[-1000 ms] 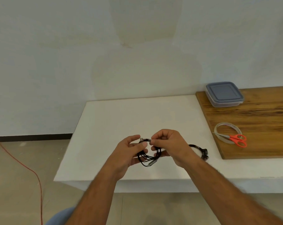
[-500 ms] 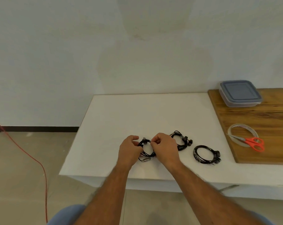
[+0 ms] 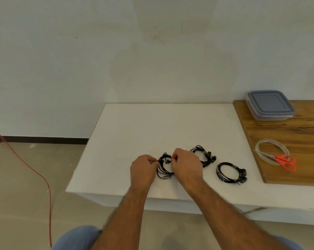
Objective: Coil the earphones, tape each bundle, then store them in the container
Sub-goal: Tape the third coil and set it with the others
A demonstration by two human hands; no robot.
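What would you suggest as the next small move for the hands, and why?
Probably free the right hand and reach for the tape roll under the scissors, keeping the left hand on the coiled bundle: both hands pinch it, and no tape on it is discernible.

Three earphone coils [image 3: 164, 166] [image 3: 204, 156] [image 3: 231, 172]; one container [image 3: 270, 105]; one tape roll [image 3: 271, 151]; one scissors [image 3: 283, 161]; two hands [image 3: 143, 169] [image 3: 186, 164].

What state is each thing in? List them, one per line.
Left hand: pinching held coil.
Right hand: pinching held coil.
Held coil: gripped by both hands.
Middle coil: coiled, on table.
Right coil: coiled, on table.
Container: lid on.
Scissors: closed, across tape roll.
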